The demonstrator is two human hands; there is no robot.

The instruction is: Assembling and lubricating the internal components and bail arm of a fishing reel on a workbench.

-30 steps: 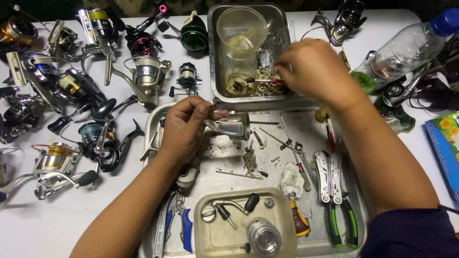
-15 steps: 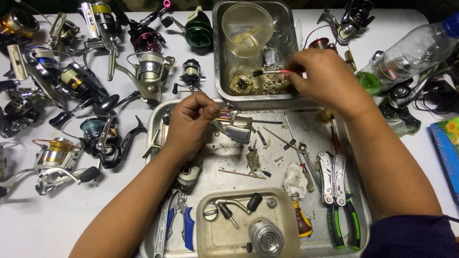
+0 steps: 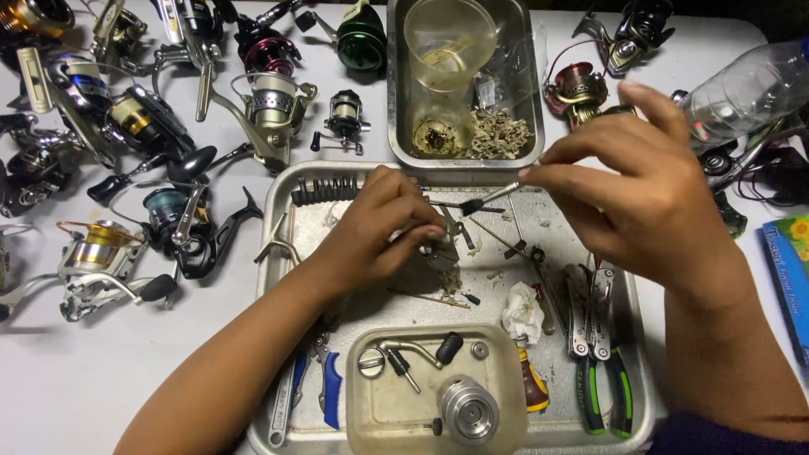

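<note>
My left hand [image 3: 375, 227] grips a small grey metal reel part [image 3: 438, 250] over the large metal tray [image 3: 282, 198]. My right hand [image 3: 640, 190] pinches a thin brush [image 3: 489, 198] by its handle, bristle tip pointing left and hovering just above the part. In the small beige tub [image 3: 366, 421] at the tray's front lie a reel handle [image 3: 413, 350], a silver spool [image 3: 468, 410] and small screws.
Many fishing reels [image 3: 168, 126] crowd the white table on the left. A deep metal pan [image 3: 400, 126] at the back holds a plastic cup [image 3: 448, 42] and gears. Multi-tool pliers [image 3: 602, 337], a crumpled tissue [image 3: 524, 312] and a row of bits [image 3: 324, 190] lie in the tray. A plastic bottle [image 3: 742, 88] lies at right.
My right hand has come back from the deep pan with the brush and brought its tip down beside the part. My left hand has stayed on the part.
</note>
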